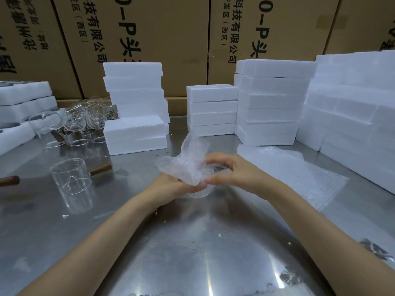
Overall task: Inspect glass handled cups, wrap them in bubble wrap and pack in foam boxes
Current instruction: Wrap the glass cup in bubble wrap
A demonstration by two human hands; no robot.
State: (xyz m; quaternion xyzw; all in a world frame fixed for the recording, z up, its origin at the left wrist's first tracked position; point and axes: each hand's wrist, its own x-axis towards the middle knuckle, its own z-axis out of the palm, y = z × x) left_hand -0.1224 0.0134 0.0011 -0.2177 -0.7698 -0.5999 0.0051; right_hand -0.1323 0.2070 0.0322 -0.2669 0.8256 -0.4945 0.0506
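A glass cup [199, 192], mostly hidden in bubble wrap [188, 165], sits at the table [192, 253] centre between my hands. My left hand [171, 185] cradles it from below; my right hand [230, 169] curls over, pinching the wrap. I should tuck the loose flap in tightly. Bare cups [71, 184] wait left; foam boxes [136, 135] stand beyond.
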